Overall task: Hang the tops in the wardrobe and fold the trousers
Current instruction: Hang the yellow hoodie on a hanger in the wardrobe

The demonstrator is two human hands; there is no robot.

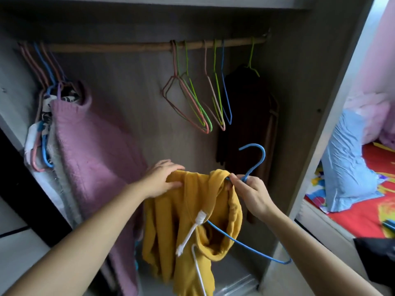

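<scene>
We noted yellow hoodie (pixel 192 210) draped between hands, low before wardrobe rail (pixel 128 47). Left hand (pixel 162 178) gripped shoulder fabric. Right hand (pixel 250 193) pinched blue hanger (pixel 254 169) neck, hook upward. Rail lay above, ahead.

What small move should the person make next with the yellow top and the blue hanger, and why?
Probably slip the bare arm of the blue hanger into the yellow top. That arm sticks out uncovered at lower right, while the left hand grips the other shoulder and the right hand pinches the hanger's neck. The hook is not yet on the rod.
</scene>
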